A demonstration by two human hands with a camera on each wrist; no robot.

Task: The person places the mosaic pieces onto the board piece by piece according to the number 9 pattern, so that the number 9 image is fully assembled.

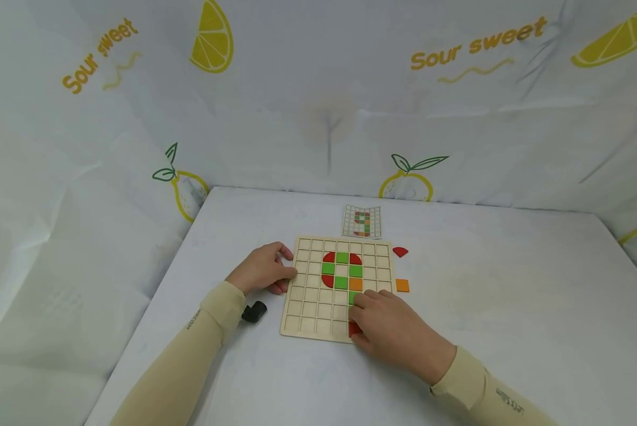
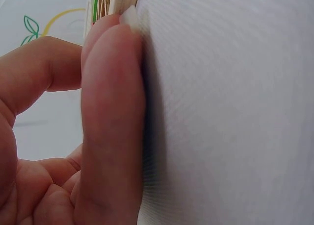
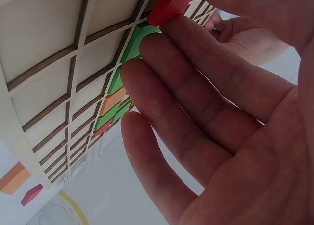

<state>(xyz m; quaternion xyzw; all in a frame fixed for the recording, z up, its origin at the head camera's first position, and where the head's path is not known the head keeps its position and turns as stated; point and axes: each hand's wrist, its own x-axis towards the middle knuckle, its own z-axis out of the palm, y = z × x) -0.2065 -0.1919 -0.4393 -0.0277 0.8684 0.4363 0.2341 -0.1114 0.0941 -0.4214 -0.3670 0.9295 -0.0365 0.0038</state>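
Observation:
A square wooden grid board (image 1: 310, 294) lies on the white table with red, green and orange tiles set in its cells. My left hand (image 1: 262, 269) is at the board's left edge, fingers bent loosely, a fingertip touching the rim in the left wrist view. Over the lower right part of the board, my right hand (image 1: 395, 325) pinches a red tile (image 3: 169, 7) between thumb and index finger, its other fingers extended. The tile is at a bottom-row cell, below green tiles (image 1: 353, 297) that the hand partly covers. Whether it is fully seated, I cannot tell.
Behind the board lies a pattern card (image 1: 362, 222) with a coloured tile figure. A red quarter-round tile (image 1: 400, 252) and an orange square tile (image 1: 402, 286) lie right of the board. A small black object (image 1: 254, 312) is beside the left wrist.

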